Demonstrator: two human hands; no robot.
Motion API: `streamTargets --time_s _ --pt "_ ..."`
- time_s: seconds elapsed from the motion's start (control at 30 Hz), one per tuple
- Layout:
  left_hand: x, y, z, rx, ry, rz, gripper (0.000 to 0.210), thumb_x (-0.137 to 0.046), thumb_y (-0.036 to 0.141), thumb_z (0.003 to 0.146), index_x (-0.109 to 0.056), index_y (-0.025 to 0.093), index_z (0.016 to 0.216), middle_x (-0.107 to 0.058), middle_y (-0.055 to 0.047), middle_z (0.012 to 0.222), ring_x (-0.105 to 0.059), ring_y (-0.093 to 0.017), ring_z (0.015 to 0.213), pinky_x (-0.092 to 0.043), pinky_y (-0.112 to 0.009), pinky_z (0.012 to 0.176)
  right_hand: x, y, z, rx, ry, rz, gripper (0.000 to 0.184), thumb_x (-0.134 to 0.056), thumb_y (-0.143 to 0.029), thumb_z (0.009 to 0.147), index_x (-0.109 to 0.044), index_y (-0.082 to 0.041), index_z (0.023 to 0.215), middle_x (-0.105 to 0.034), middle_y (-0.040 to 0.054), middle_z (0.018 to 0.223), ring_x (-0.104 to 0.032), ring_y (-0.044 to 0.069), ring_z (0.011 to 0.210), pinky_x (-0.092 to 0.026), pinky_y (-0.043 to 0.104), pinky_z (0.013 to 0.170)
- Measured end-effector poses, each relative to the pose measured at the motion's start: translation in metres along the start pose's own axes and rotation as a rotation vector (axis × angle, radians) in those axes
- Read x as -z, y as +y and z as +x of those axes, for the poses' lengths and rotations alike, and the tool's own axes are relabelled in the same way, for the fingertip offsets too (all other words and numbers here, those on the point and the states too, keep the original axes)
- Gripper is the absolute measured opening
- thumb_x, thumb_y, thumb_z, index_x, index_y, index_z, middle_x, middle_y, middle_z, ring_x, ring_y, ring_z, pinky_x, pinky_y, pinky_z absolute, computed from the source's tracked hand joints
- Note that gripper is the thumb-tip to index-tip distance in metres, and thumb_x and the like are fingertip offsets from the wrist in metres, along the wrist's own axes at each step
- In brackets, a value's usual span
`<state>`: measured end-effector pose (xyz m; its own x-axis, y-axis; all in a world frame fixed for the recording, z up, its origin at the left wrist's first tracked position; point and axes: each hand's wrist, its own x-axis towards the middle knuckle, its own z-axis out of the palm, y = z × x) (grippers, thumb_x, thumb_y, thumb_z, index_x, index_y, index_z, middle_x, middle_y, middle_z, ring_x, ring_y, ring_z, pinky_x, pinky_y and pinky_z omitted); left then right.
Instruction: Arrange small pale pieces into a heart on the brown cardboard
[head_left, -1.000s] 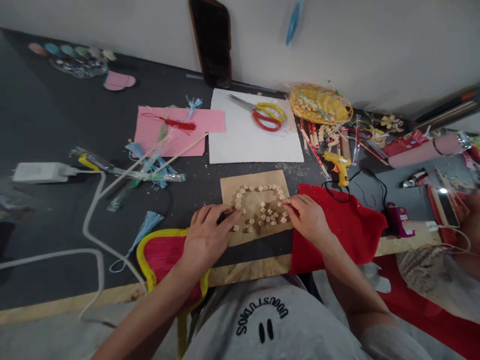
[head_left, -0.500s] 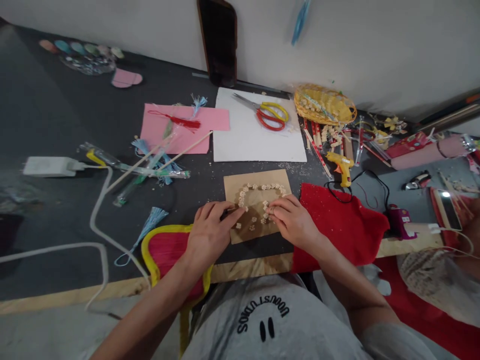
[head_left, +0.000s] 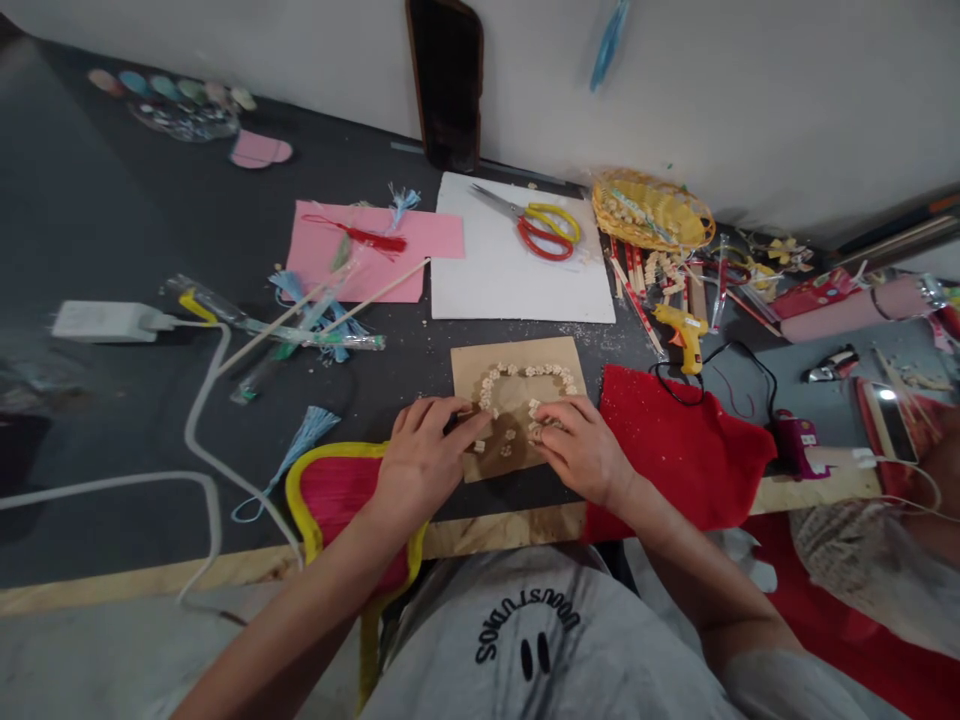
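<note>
Small cream flower-shaped beads [head_left: 487, 388] lie in a curved row on a brown card [head_left: 517, 354]. A few loose beads [head_left: 506, 449] rest inside the curve. My left hand [head_left: 425, 450] lies over the card's left edge, thumb and fingers apart, the thumb tip close to the row's left end. With bent fingers, my right hand [head_left: 585, 445] pinches a bead cluster at the row's right end, pressed down to the card. The fingers partly hide those beads. Whether a thread joins the beads cannot be seen.
Scissors [head_left: 544, 225] lie on a white board [head_left: 517, 295] behind the card. Right are a red cloth [head_left: 675, 450], a yellow glue gun [head_left: 684, 335] and a wicker basket [head_left: 652, 210]. Left are tassels [head_left: 304, 445], a white cable [head_left: 199, 420] and a magenta yellow-edged pouch [head_left: 337, 490].
The view has shifted slightly. My right fingers have moved a little at the row's right end and curl lower over the beads. My left hand stays nearly where it was.
</note>
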<state>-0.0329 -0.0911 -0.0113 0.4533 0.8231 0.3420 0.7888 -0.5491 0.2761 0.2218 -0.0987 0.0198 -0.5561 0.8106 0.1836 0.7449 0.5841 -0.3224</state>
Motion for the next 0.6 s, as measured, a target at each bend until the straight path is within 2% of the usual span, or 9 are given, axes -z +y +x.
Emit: streamTargets --time_s 0.2,0.6 --pt "0.0006 0.0005 0.0003 0.005 0.002 -0.010 0.054 -0.051 -0.002 0.078 -0.074 0.027 0.118 -0.068 -0.008 0.110 -0.055 -0.026 0.099 -0.045 -0.039 0.081 0.0001 0.0039 -0.0114 -0.005 0.025 0.018 0.011 -0.065 -0.020 0.095 -0.074 -0.021 0.101 -0.070 0.0077 0.114 -0.053 0.025 0.107 -0.054 0.041 0.095" --pt "-0.0003 0.0002 -0.0006 0.030 -0.035 -0.031 0.055 -0.052 -0.001 0.079 -0.074 0.029 0.120 -0.068 -0.009 0.112 -0.056 -0.027 0.101 -0.046 -0.040 0.083 -0.0009 0.0013 -0.0093 -0.014 0.015 0.016 0.010 -0.064 -0.019 0.095 -0.074 -0.021 0.097 -0.070 0.0083 0.113 -0.052 0.027 0.107 -0.055 0.043 0.093"
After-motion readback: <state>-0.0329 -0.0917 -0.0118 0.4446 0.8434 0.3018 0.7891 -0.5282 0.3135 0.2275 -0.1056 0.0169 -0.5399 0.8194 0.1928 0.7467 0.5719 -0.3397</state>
